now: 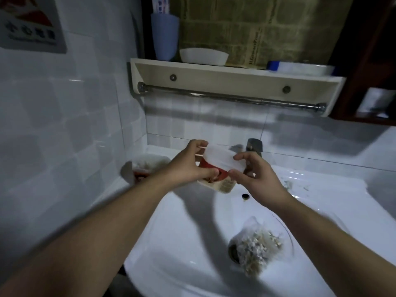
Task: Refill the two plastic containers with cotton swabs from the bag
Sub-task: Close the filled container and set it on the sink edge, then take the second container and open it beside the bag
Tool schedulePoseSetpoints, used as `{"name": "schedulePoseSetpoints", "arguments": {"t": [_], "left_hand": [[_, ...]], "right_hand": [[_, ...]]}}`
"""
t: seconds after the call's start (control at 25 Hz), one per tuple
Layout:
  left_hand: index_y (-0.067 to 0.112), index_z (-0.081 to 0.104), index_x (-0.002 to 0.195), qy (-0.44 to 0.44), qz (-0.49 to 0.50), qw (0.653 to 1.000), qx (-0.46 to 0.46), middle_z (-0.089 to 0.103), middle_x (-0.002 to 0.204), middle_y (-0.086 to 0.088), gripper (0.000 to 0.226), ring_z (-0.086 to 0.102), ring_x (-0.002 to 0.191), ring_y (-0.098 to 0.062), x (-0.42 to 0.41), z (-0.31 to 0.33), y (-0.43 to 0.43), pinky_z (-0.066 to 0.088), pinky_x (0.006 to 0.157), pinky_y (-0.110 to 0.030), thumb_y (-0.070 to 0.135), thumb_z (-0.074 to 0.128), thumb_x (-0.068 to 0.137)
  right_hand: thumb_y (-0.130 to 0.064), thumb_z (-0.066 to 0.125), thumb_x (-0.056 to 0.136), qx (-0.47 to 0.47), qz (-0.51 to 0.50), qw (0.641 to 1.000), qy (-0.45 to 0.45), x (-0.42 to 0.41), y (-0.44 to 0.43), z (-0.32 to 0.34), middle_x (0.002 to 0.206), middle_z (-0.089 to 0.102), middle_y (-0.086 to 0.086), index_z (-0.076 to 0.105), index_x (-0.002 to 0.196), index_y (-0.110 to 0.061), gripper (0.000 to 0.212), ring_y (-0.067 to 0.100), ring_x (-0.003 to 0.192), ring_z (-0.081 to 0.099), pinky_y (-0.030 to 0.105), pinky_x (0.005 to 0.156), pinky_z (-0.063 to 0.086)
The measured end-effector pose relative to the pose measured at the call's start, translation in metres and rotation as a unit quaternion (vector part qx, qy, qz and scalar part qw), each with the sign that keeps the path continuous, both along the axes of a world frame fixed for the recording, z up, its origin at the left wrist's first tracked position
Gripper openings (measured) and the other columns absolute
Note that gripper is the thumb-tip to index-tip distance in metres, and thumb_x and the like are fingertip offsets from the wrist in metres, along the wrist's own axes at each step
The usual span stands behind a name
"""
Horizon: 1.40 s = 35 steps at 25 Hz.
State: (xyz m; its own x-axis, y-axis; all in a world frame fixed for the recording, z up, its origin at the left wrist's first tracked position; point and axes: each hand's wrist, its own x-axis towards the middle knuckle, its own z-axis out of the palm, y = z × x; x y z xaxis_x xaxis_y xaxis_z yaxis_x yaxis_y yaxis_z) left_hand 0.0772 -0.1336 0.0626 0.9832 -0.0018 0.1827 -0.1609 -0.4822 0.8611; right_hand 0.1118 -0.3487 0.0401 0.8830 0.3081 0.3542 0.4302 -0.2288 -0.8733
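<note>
Far left, a grey wall sign [32,24] is fixed to the white tiled wall [64,125]. On the back-left corner of the sink ledge stands the second container [147,166], translucent with a red band low down; it is blurred and its contents cannot be told. Just right of it, the left hand [188,166] is raised over the back of the white sink [171,243], its fingers curled over the left end of the held container [222,160] and its thumb pressed against the underside. The held container shows a translucent white upper part and a red-and-cream labelled lower part; whether these are lid and body cannot be told. It is tilted, clear of the sink surface, and in front of the faucet [255,145]. The right hand [257,174] grasps the same container at its right end, thumb below and fingertips above. Lower right, in the basin, the clear bag [250,224] lies over the drain with cotton swabs [255,245] massed inside it, well apart from both hands. Above, a wall shelf [235,80] carries a blue cup [165,35] at its left end and a white dish [203,56] beside it, with a metal rail [231,97] beneath.
</note>
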Motion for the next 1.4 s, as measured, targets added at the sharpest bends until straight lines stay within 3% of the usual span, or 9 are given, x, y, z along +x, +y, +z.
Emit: {"name": "schedulePoseSetpoints", "arguments": {"t": [0.12,0.28,0.4,0.6,0.76,0.88,1.08,1.2,1.4], "left_hand": [[0.028,0.051,0.136,0.039,-0.074,0.996,-0.018,0.066,0.124,0.009,0.071,0.064,0.115,-0.012,-0.009,-0.016,-0.017,0.057,0.096,-0.034,0.019,0.089,0.076],[0.030,0.064,0.112,0.076,-0.122,0.988,-0.054,0.075,0.112,0.002,0.043,0.072,0.105,-0.011,-0.014,-0.045,-0.034,0.059,0.092,-0.032,0.008,0.084,0.081],[0.030,0.060,0.113,0.100,-0.108,0.987,-0.065,0.073,0.109,0.007,0.046,0.070,0.101,-0.002,-0.014,-0.072,-0.043,0.058,0.092,-0.028,0.010,0.085,0.080],[0.032,0.059,0.121,0.113,-0.073,0.990,-0.042,0.073,0.116,0.009,0.065,0.068,0.111,-0.011,-0.004,-0.102,-0.046,0.054,0.101,-0.047,0.032,0.095,0.067],[0.029,0.061,0.124,0.130,-0.079,0.987,-0.045,0.074,0.118,0.008,0.071,0.069,0.113,-0.013,0.001,-0.118,-0.049,0.053,0.102,-0.050,0.034,0.095,0.063],[0.038,0.058,0.124,0.125,-0.074,0.989,0.030,0.067,0.122,0.020,0.077,0.063,0.117,-0.006,0.000,-0.124,-0.051,0.053,0.102,-0.041,0.040,0.097,0.057],[0.051,0.030,0.140,0.087,-0.083,0.984,0.129,0.057,0.131,0.025,0.113,0.059,0.122,-0.007,-0.008,-0.126,-0.059,0.052,0.102,-0.038,0.062,0.094,0.047],[0.046,0.015,0.143,0.070,-0.108,0.988,0.090,0.053,0.133,0.014,0.120,0.057,0.121,-0.001,-0.010,-0.126,-0.060,0.049,0.095,-0.014,0.036,0.099,0.058],[0.048,0.032,0.141,0.044,-0.141,0.979,0.140,0.049,0.128,0.019,0.103,0.051,0.114,0.007,-0.013,-0.119,-0.059,0.040,0.082,0.000,0.035,0.097,0.063]], "right_hand": [[-0.020,0.081,0.084,-0.032,0.014,0.999,0.008,-0.013,-0.021,-0.015,0.111,0.064,0.002,0.064,0.108,-0.036,0.034,0.023,0.090,0.064,0.041,0.072,0.060],[-0.022,0.080,0.086,-0.062,0.016,0.997,0.044,-0.026,-0.041,-0.036,0.111,0.059,0.005,0.064,0.109,-0.042,0.034,0.030,0.090,0.065,0.035,0.071,0.058],[-0.015,0.078,0.087,-0.049,0.050,0.996,0.052,-0.026,-0.052,-0.055,0.126,0.055,-0.004,0.065,0.105,-0.043,0.036,0.022,0.091,0.066,0.023,0.070,0.053],[-0.020,0.075,0.090,-0.104,0.050,0.993,-0.016,-0.019,-0.059,-0.080,0.131,0.053,-0.012,0.060,0.113,-0.043,0.035,0.000,0.120,0.054,0.023,0.085,0.056],[-0.031,0.067,0.096,-0.133,0.042,0.990,-0.027,-0.012,-0.065,-0.090,0.128,0.056,-0.013,0.056,0.114,-0.049,0.028,-0.002,0.114,0.057,0.023,0.084,0.056],[-0.043,0.055,0.101,-0.107,0.000,0.994,0.014,-0.006,-0.068,-0.090,0.104,0.068,-0.017,0.063,0.109,-0.039,0.012,0.003,0.097,0.065,0.027,0.084,0.056],[-0.049,0.039,0.105,-0.016,-0.066,0.989,0.132,-0.002,-0.069,-0.092,0.090,0.073,0.003,0.069,0.101,-0.014,0.046,0.021,0.087,0.070,0.041,0.072,0.060],[-0.059,0.032,0.103,0.014,-0.106,0.975,0.197,-0.001,-0.069,-0.091,0.083,0.071,0.005,0.067,0.092,-0.010,0.061,0.022,0.081,0.067,0.039,0.064,0.055],[-0.061,0.033,0.103,0.009,-0.148,0.957,0.250,0.006,-0.065,-0.091,0.080,0.064,0.006,0.062,0.075,-0.009,0.065,0.026,0.079,0.060,0.040,0.070,0.051]]}}
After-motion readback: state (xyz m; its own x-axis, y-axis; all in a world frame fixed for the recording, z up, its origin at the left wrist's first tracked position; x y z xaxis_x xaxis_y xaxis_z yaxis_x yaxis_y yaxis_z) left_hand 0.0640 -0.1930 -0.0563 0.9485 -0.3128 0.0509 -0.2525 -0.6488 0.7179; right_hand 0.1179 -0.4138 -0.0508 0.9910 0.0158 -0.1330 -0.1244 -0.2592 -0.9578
